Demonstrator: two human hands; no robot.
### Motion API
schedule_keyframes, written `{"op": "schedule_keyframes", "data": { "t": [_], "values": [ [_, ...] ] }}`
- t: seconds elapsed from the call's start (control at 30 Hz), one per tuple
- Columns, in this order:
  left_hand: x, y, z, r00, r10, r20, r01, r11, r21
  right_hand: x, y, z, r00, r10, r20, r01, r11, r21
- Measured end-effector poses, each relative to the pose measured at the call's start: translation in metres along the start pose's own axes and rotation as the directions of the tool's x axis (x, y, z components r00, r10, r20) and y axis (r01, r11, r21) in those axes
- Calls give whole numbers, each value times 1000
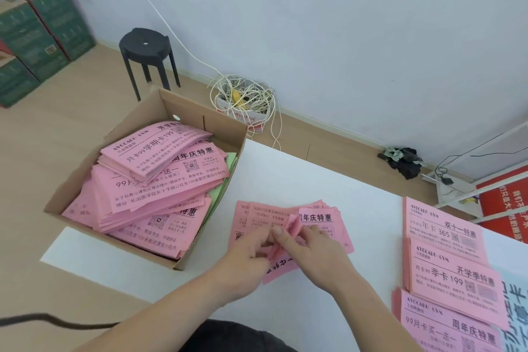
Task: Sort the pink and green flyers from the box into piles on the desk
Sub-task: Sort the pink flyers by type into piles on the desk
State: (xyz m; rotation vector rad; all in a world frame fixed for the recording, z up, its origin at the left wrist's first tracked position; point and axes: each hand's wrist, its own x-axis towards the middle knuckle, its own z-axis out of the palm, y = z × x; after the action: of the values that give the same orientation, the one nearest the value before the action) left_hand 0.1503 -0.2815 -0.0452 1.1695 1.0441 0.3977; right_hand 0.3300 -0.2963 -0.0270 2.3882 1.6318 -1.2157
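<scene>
An open cardboard box [85,180] sits on the desk's left corner, full of pink flyers [160,177], with green flyers [220,194] showing along its right inner wall. A fanned bundle of pink flyers [317,218] lies on the white desk [314,174] in front of me. My left hand [251,248] and my right hand [314,248] meet over this bundle and pinch the edge of a pink flyer [293,227] between fingertips. Three pink piles lie at the right: a top pile [440,226], a middle pile [454,271] and a near pile [445,326].
A black stool [145,48] stands on the floor behind the box. A tub of tangled white cord [243,100] sits by the wall. Green cartons [37,37] are stacked at far left. A red banner [508,203] and a white rack lie at the right.
</scene>
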Motion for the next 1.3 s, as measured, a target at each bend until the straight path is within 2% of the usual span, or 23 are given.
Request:
{"op": "schedule_keyframes", "data": {
  "t": [0.07,0.13,0.23,0.37,0.5,0.63,0.73,0.9,1.1,1.23,1.3],
  "values": [
    [-3,-4,-4,999,-39,2,39,999,-27,-3,0,-3,1000,11,9,-12,999,38],
    [-4,-8,-8,992,-84,-98,73,991,-114,-3,4,1,1000,7,-20,-8,1000,-30],
    [0,-14,-13,934,-139,-328,71,975,-210,0,8,9,998,-30,-64,23,994,-109],
    [5,-18,-15,890,-191,-414,83,961,-264,5,7,7,996,40,-75,-45,997,-57],
    [7,-18,-14,900,-223,-375,125,955,-268,11,21,2,992,87,-94,-91,995,-33],
    [8,-13,-8,911,-130,-391,89,989,-122,11,25,-4,987,122,-105,-119,992,36],
    [13,-13,-5,943,-116,-311,107,993,-45,11,23,-1,983,157,-92,-146,983,115],
    [22,-11,1,969,-145,-200,154,988,30,3,12,0,987,128,-99,-103,969,225],
    [25,-4,-1,956,-155,-250,127,984,-125,2,5,0,997,53,-60,-49,996,68],
    [28,-7,-4,952,-169,-256,149,984,-98,5,5,8,1000,-14,-26,10,993,-115],
    [29,-10,-7,940,-179,-292,171,984,-51,10,10,17,999,6,-31,-9,993,-116]
  ]
}}
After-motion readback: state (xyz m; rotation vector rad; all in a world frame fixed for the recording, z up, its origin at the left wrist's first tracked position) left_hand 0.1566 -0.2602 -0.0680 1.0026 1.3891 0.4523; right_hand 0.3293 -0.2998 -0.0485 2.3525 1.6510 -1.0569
